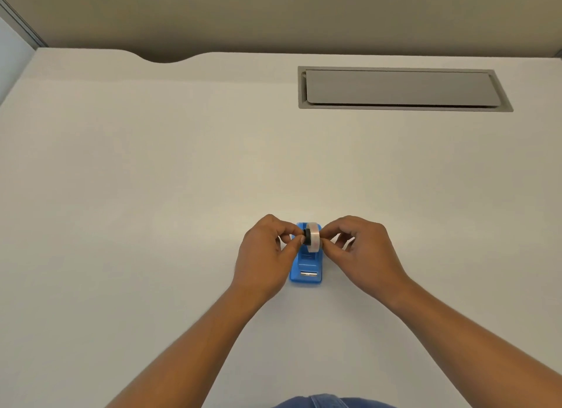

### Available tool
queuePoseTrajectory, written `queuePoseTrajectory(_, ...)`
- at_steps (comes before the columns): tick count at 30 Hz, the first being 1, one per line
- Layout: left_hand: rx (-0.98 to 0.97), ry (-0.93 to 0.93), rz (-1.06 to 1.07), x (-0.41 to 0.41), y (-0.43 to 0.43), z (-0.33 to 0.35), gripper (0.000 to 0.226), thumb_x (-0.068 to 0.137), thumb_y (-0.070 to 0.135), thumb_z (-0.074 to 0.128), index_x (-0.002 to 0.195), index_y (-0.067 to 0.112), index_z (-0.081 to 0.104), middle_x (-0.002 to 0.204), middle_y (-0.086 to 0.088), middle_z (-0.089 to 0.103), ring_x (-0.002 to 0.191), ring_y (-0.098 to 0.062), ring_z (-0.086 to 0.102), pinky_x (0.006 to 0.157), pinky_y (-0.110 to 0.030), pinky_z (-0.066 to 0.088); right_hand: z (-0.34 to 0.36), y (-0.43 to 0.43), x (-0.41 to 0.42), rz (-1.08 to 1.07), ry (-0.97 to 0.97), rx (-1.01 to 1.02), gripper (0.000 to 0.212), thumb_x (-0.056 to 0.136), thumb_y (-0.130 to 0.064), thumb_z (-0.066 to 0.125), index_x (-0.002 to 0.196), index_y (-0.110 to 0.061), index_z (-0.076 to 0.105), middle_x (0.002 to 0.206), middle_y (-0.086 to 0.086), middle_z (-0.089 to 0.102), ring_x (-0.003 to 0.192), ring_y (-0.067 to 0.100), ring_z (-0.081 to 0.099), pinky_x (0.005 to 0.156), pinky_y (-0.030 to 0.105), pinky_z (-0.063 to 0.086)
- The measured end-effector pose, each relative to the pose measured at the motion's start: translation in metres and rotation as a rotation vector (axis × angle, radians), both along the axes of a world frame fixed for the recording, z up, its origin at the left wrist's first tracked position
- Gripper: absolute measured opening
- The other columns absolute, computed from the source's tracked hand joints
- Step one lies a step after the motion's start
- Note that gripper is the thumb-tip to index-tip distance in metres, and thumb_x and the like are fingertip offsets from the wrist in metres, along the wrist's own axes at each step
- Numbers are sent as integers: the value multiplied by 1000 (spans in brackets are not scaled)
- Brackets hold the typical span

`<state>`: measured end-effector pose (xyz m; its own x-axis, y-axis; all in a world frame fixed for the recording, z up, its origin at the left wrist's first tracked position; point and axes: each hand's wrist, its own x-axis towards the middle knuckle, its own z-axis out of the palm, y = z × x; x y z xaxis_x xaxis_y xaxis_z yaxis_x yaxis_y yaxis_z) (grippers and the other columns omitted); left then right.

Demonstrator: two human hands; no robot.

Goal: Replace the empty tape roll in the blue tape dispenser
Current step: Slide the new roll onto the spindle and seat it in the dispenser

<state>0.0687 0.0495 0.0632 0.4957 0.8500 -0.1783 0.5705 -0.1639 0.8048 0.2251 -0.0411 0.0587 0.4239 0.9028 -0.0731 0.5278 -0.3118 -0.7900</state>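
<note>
A small blue tape dispenser (306,269) stands on the white desk, its metal cutter facing me. Just above its rear cradle hovers a clear tape roll (313,236) on a black hub (306,236). My left hand (267,255) pinches the black hub from the left with thumb and forefinger. My right hand (362,249) pinches the roll's right side. Whether the roll sits in the cradle or is held just above it, I cannot tell. The dispenser's rear is partly hidden by the roll and my fingers.
The white desk (152,194) stretches wide on all sides. A grey cable-tray lid (401,88) is set into the desk at the far right. A curved notch (164,59) cuts the far edge. Blue jeans (322,403) show at the bottom.
</note>
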Motion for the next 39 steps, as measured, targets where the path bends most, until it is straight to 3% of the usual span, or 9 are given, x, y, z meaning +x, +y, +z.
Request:
queuePoseTrajectory(6, -6, 0, 12, 4, 4, -11, 15, 84, 27, 71, 83, 40, 63, 81, 14, 56, 61, -2, 51, 55, -12, 38, -8, 3, 3, 4, -35, -28, 14, 80, -16, 75, 82, -30, 72, 78, -18, 68, 70, 9, 60, 59, 19, 47)
queuePoseTrajectory(10, 13, -63, -16, -4, 4, -15, 29, 78, 33, 74, 97, 44, 55, 97, 17, 57, 78, -3, 56, 63, -14, 45, -9, 5, 3, 1, -48, -33, 13, 80, -17, 75, 84, -29, 72, 79, -17, 68, 69, 10, 61, 60, 23, 51)
queuePoseTrajectory(14, -2, -26, -264, -20, 6, -19, 81, 60, 63, 75, 130, 45, 39, 130, 24, 43, 102, 1, 53, 77, -14, 46, -8, 5, 3, 4, -57, -36, 12, 80, -18, 74, 84, -29, 72, 80, -17, 68, 67, 10, 62, 61, 28, 54)
queuePoseTrajectory(17, 26, 90, -403, -25, 5, -21, 110, 49, 73, 76, 141, 48, 21, 146, 26, 29, 115, 3, 48, 94, -20, 43, -9, 6, 3, -13, -46, -48, 14, 79, -17, 75, 83, -30, 71, 79, -17, 68, 66, 10, 61, 61, 26, 53)
queuePoseTrajectory(22, 122, 90, -381, -21, -1, -22, 95, 64, 48, 82, 142, 37, 29, 145, 17, 36, 116, -5, 50, 99, -31, 47, -8, 6, 2, -19, -23, -65, 14, 78, -18, 75, 86, -29, 72, 81, -18, 69, 67, 10, 62, 61, 24, 53)
queuePoseTrajectory(27, 111, 93, -355, -19, -3, -18, 90, 67, 47, 81, 142, 33, 33, 142, 14, 41, 102, -5, 55, 91, -28, 50, -5, 1, 1, -4, -6, -61, 23, 77, -18, 76, 94, -33, 70, 82, -19, 68, 68, 10, 62, 59, 20, 50)
queuePoseTrajectory(32, 107, 133, -353, -20, -5, -18, 90, 65, 48, 82, 140, 34, 33, 139, 15, 41, 92, -3, 55, 82, -17, 47, -1, 1, -2, 34, -21, -53, 28, 77, -17, 78, 99, -34, 71, 86, -20, 68, 71, 10, 61, 59, 13, 43)
queuePoseTrajectory(35, 103, 142, -351, -20, -7, -19, 91, 64, 51, 81, 139, 38, 31, 135, 19, 40, 79, 1, 53, 68, -4, 37, 1, 2, -2, 43, -38, -58, 27, 77, -18, 78, 97, -34, 72, 87, -21, 68, 72, 9, 62, 61, 14, 44)
queuePoseTrajectory(39, 95, 145, -339, -20, -8, -19, 91, 63, 53, 80, 138, 40, 30, 134, 21, 39, 76, 4, 53, 62, -2, 34, 3, 3, -2, 61, -74, -55, 24, 77, -19, 78, 97, -32, 73, 85, -18, 67, 71, 9, 61, 63, 19, 49)
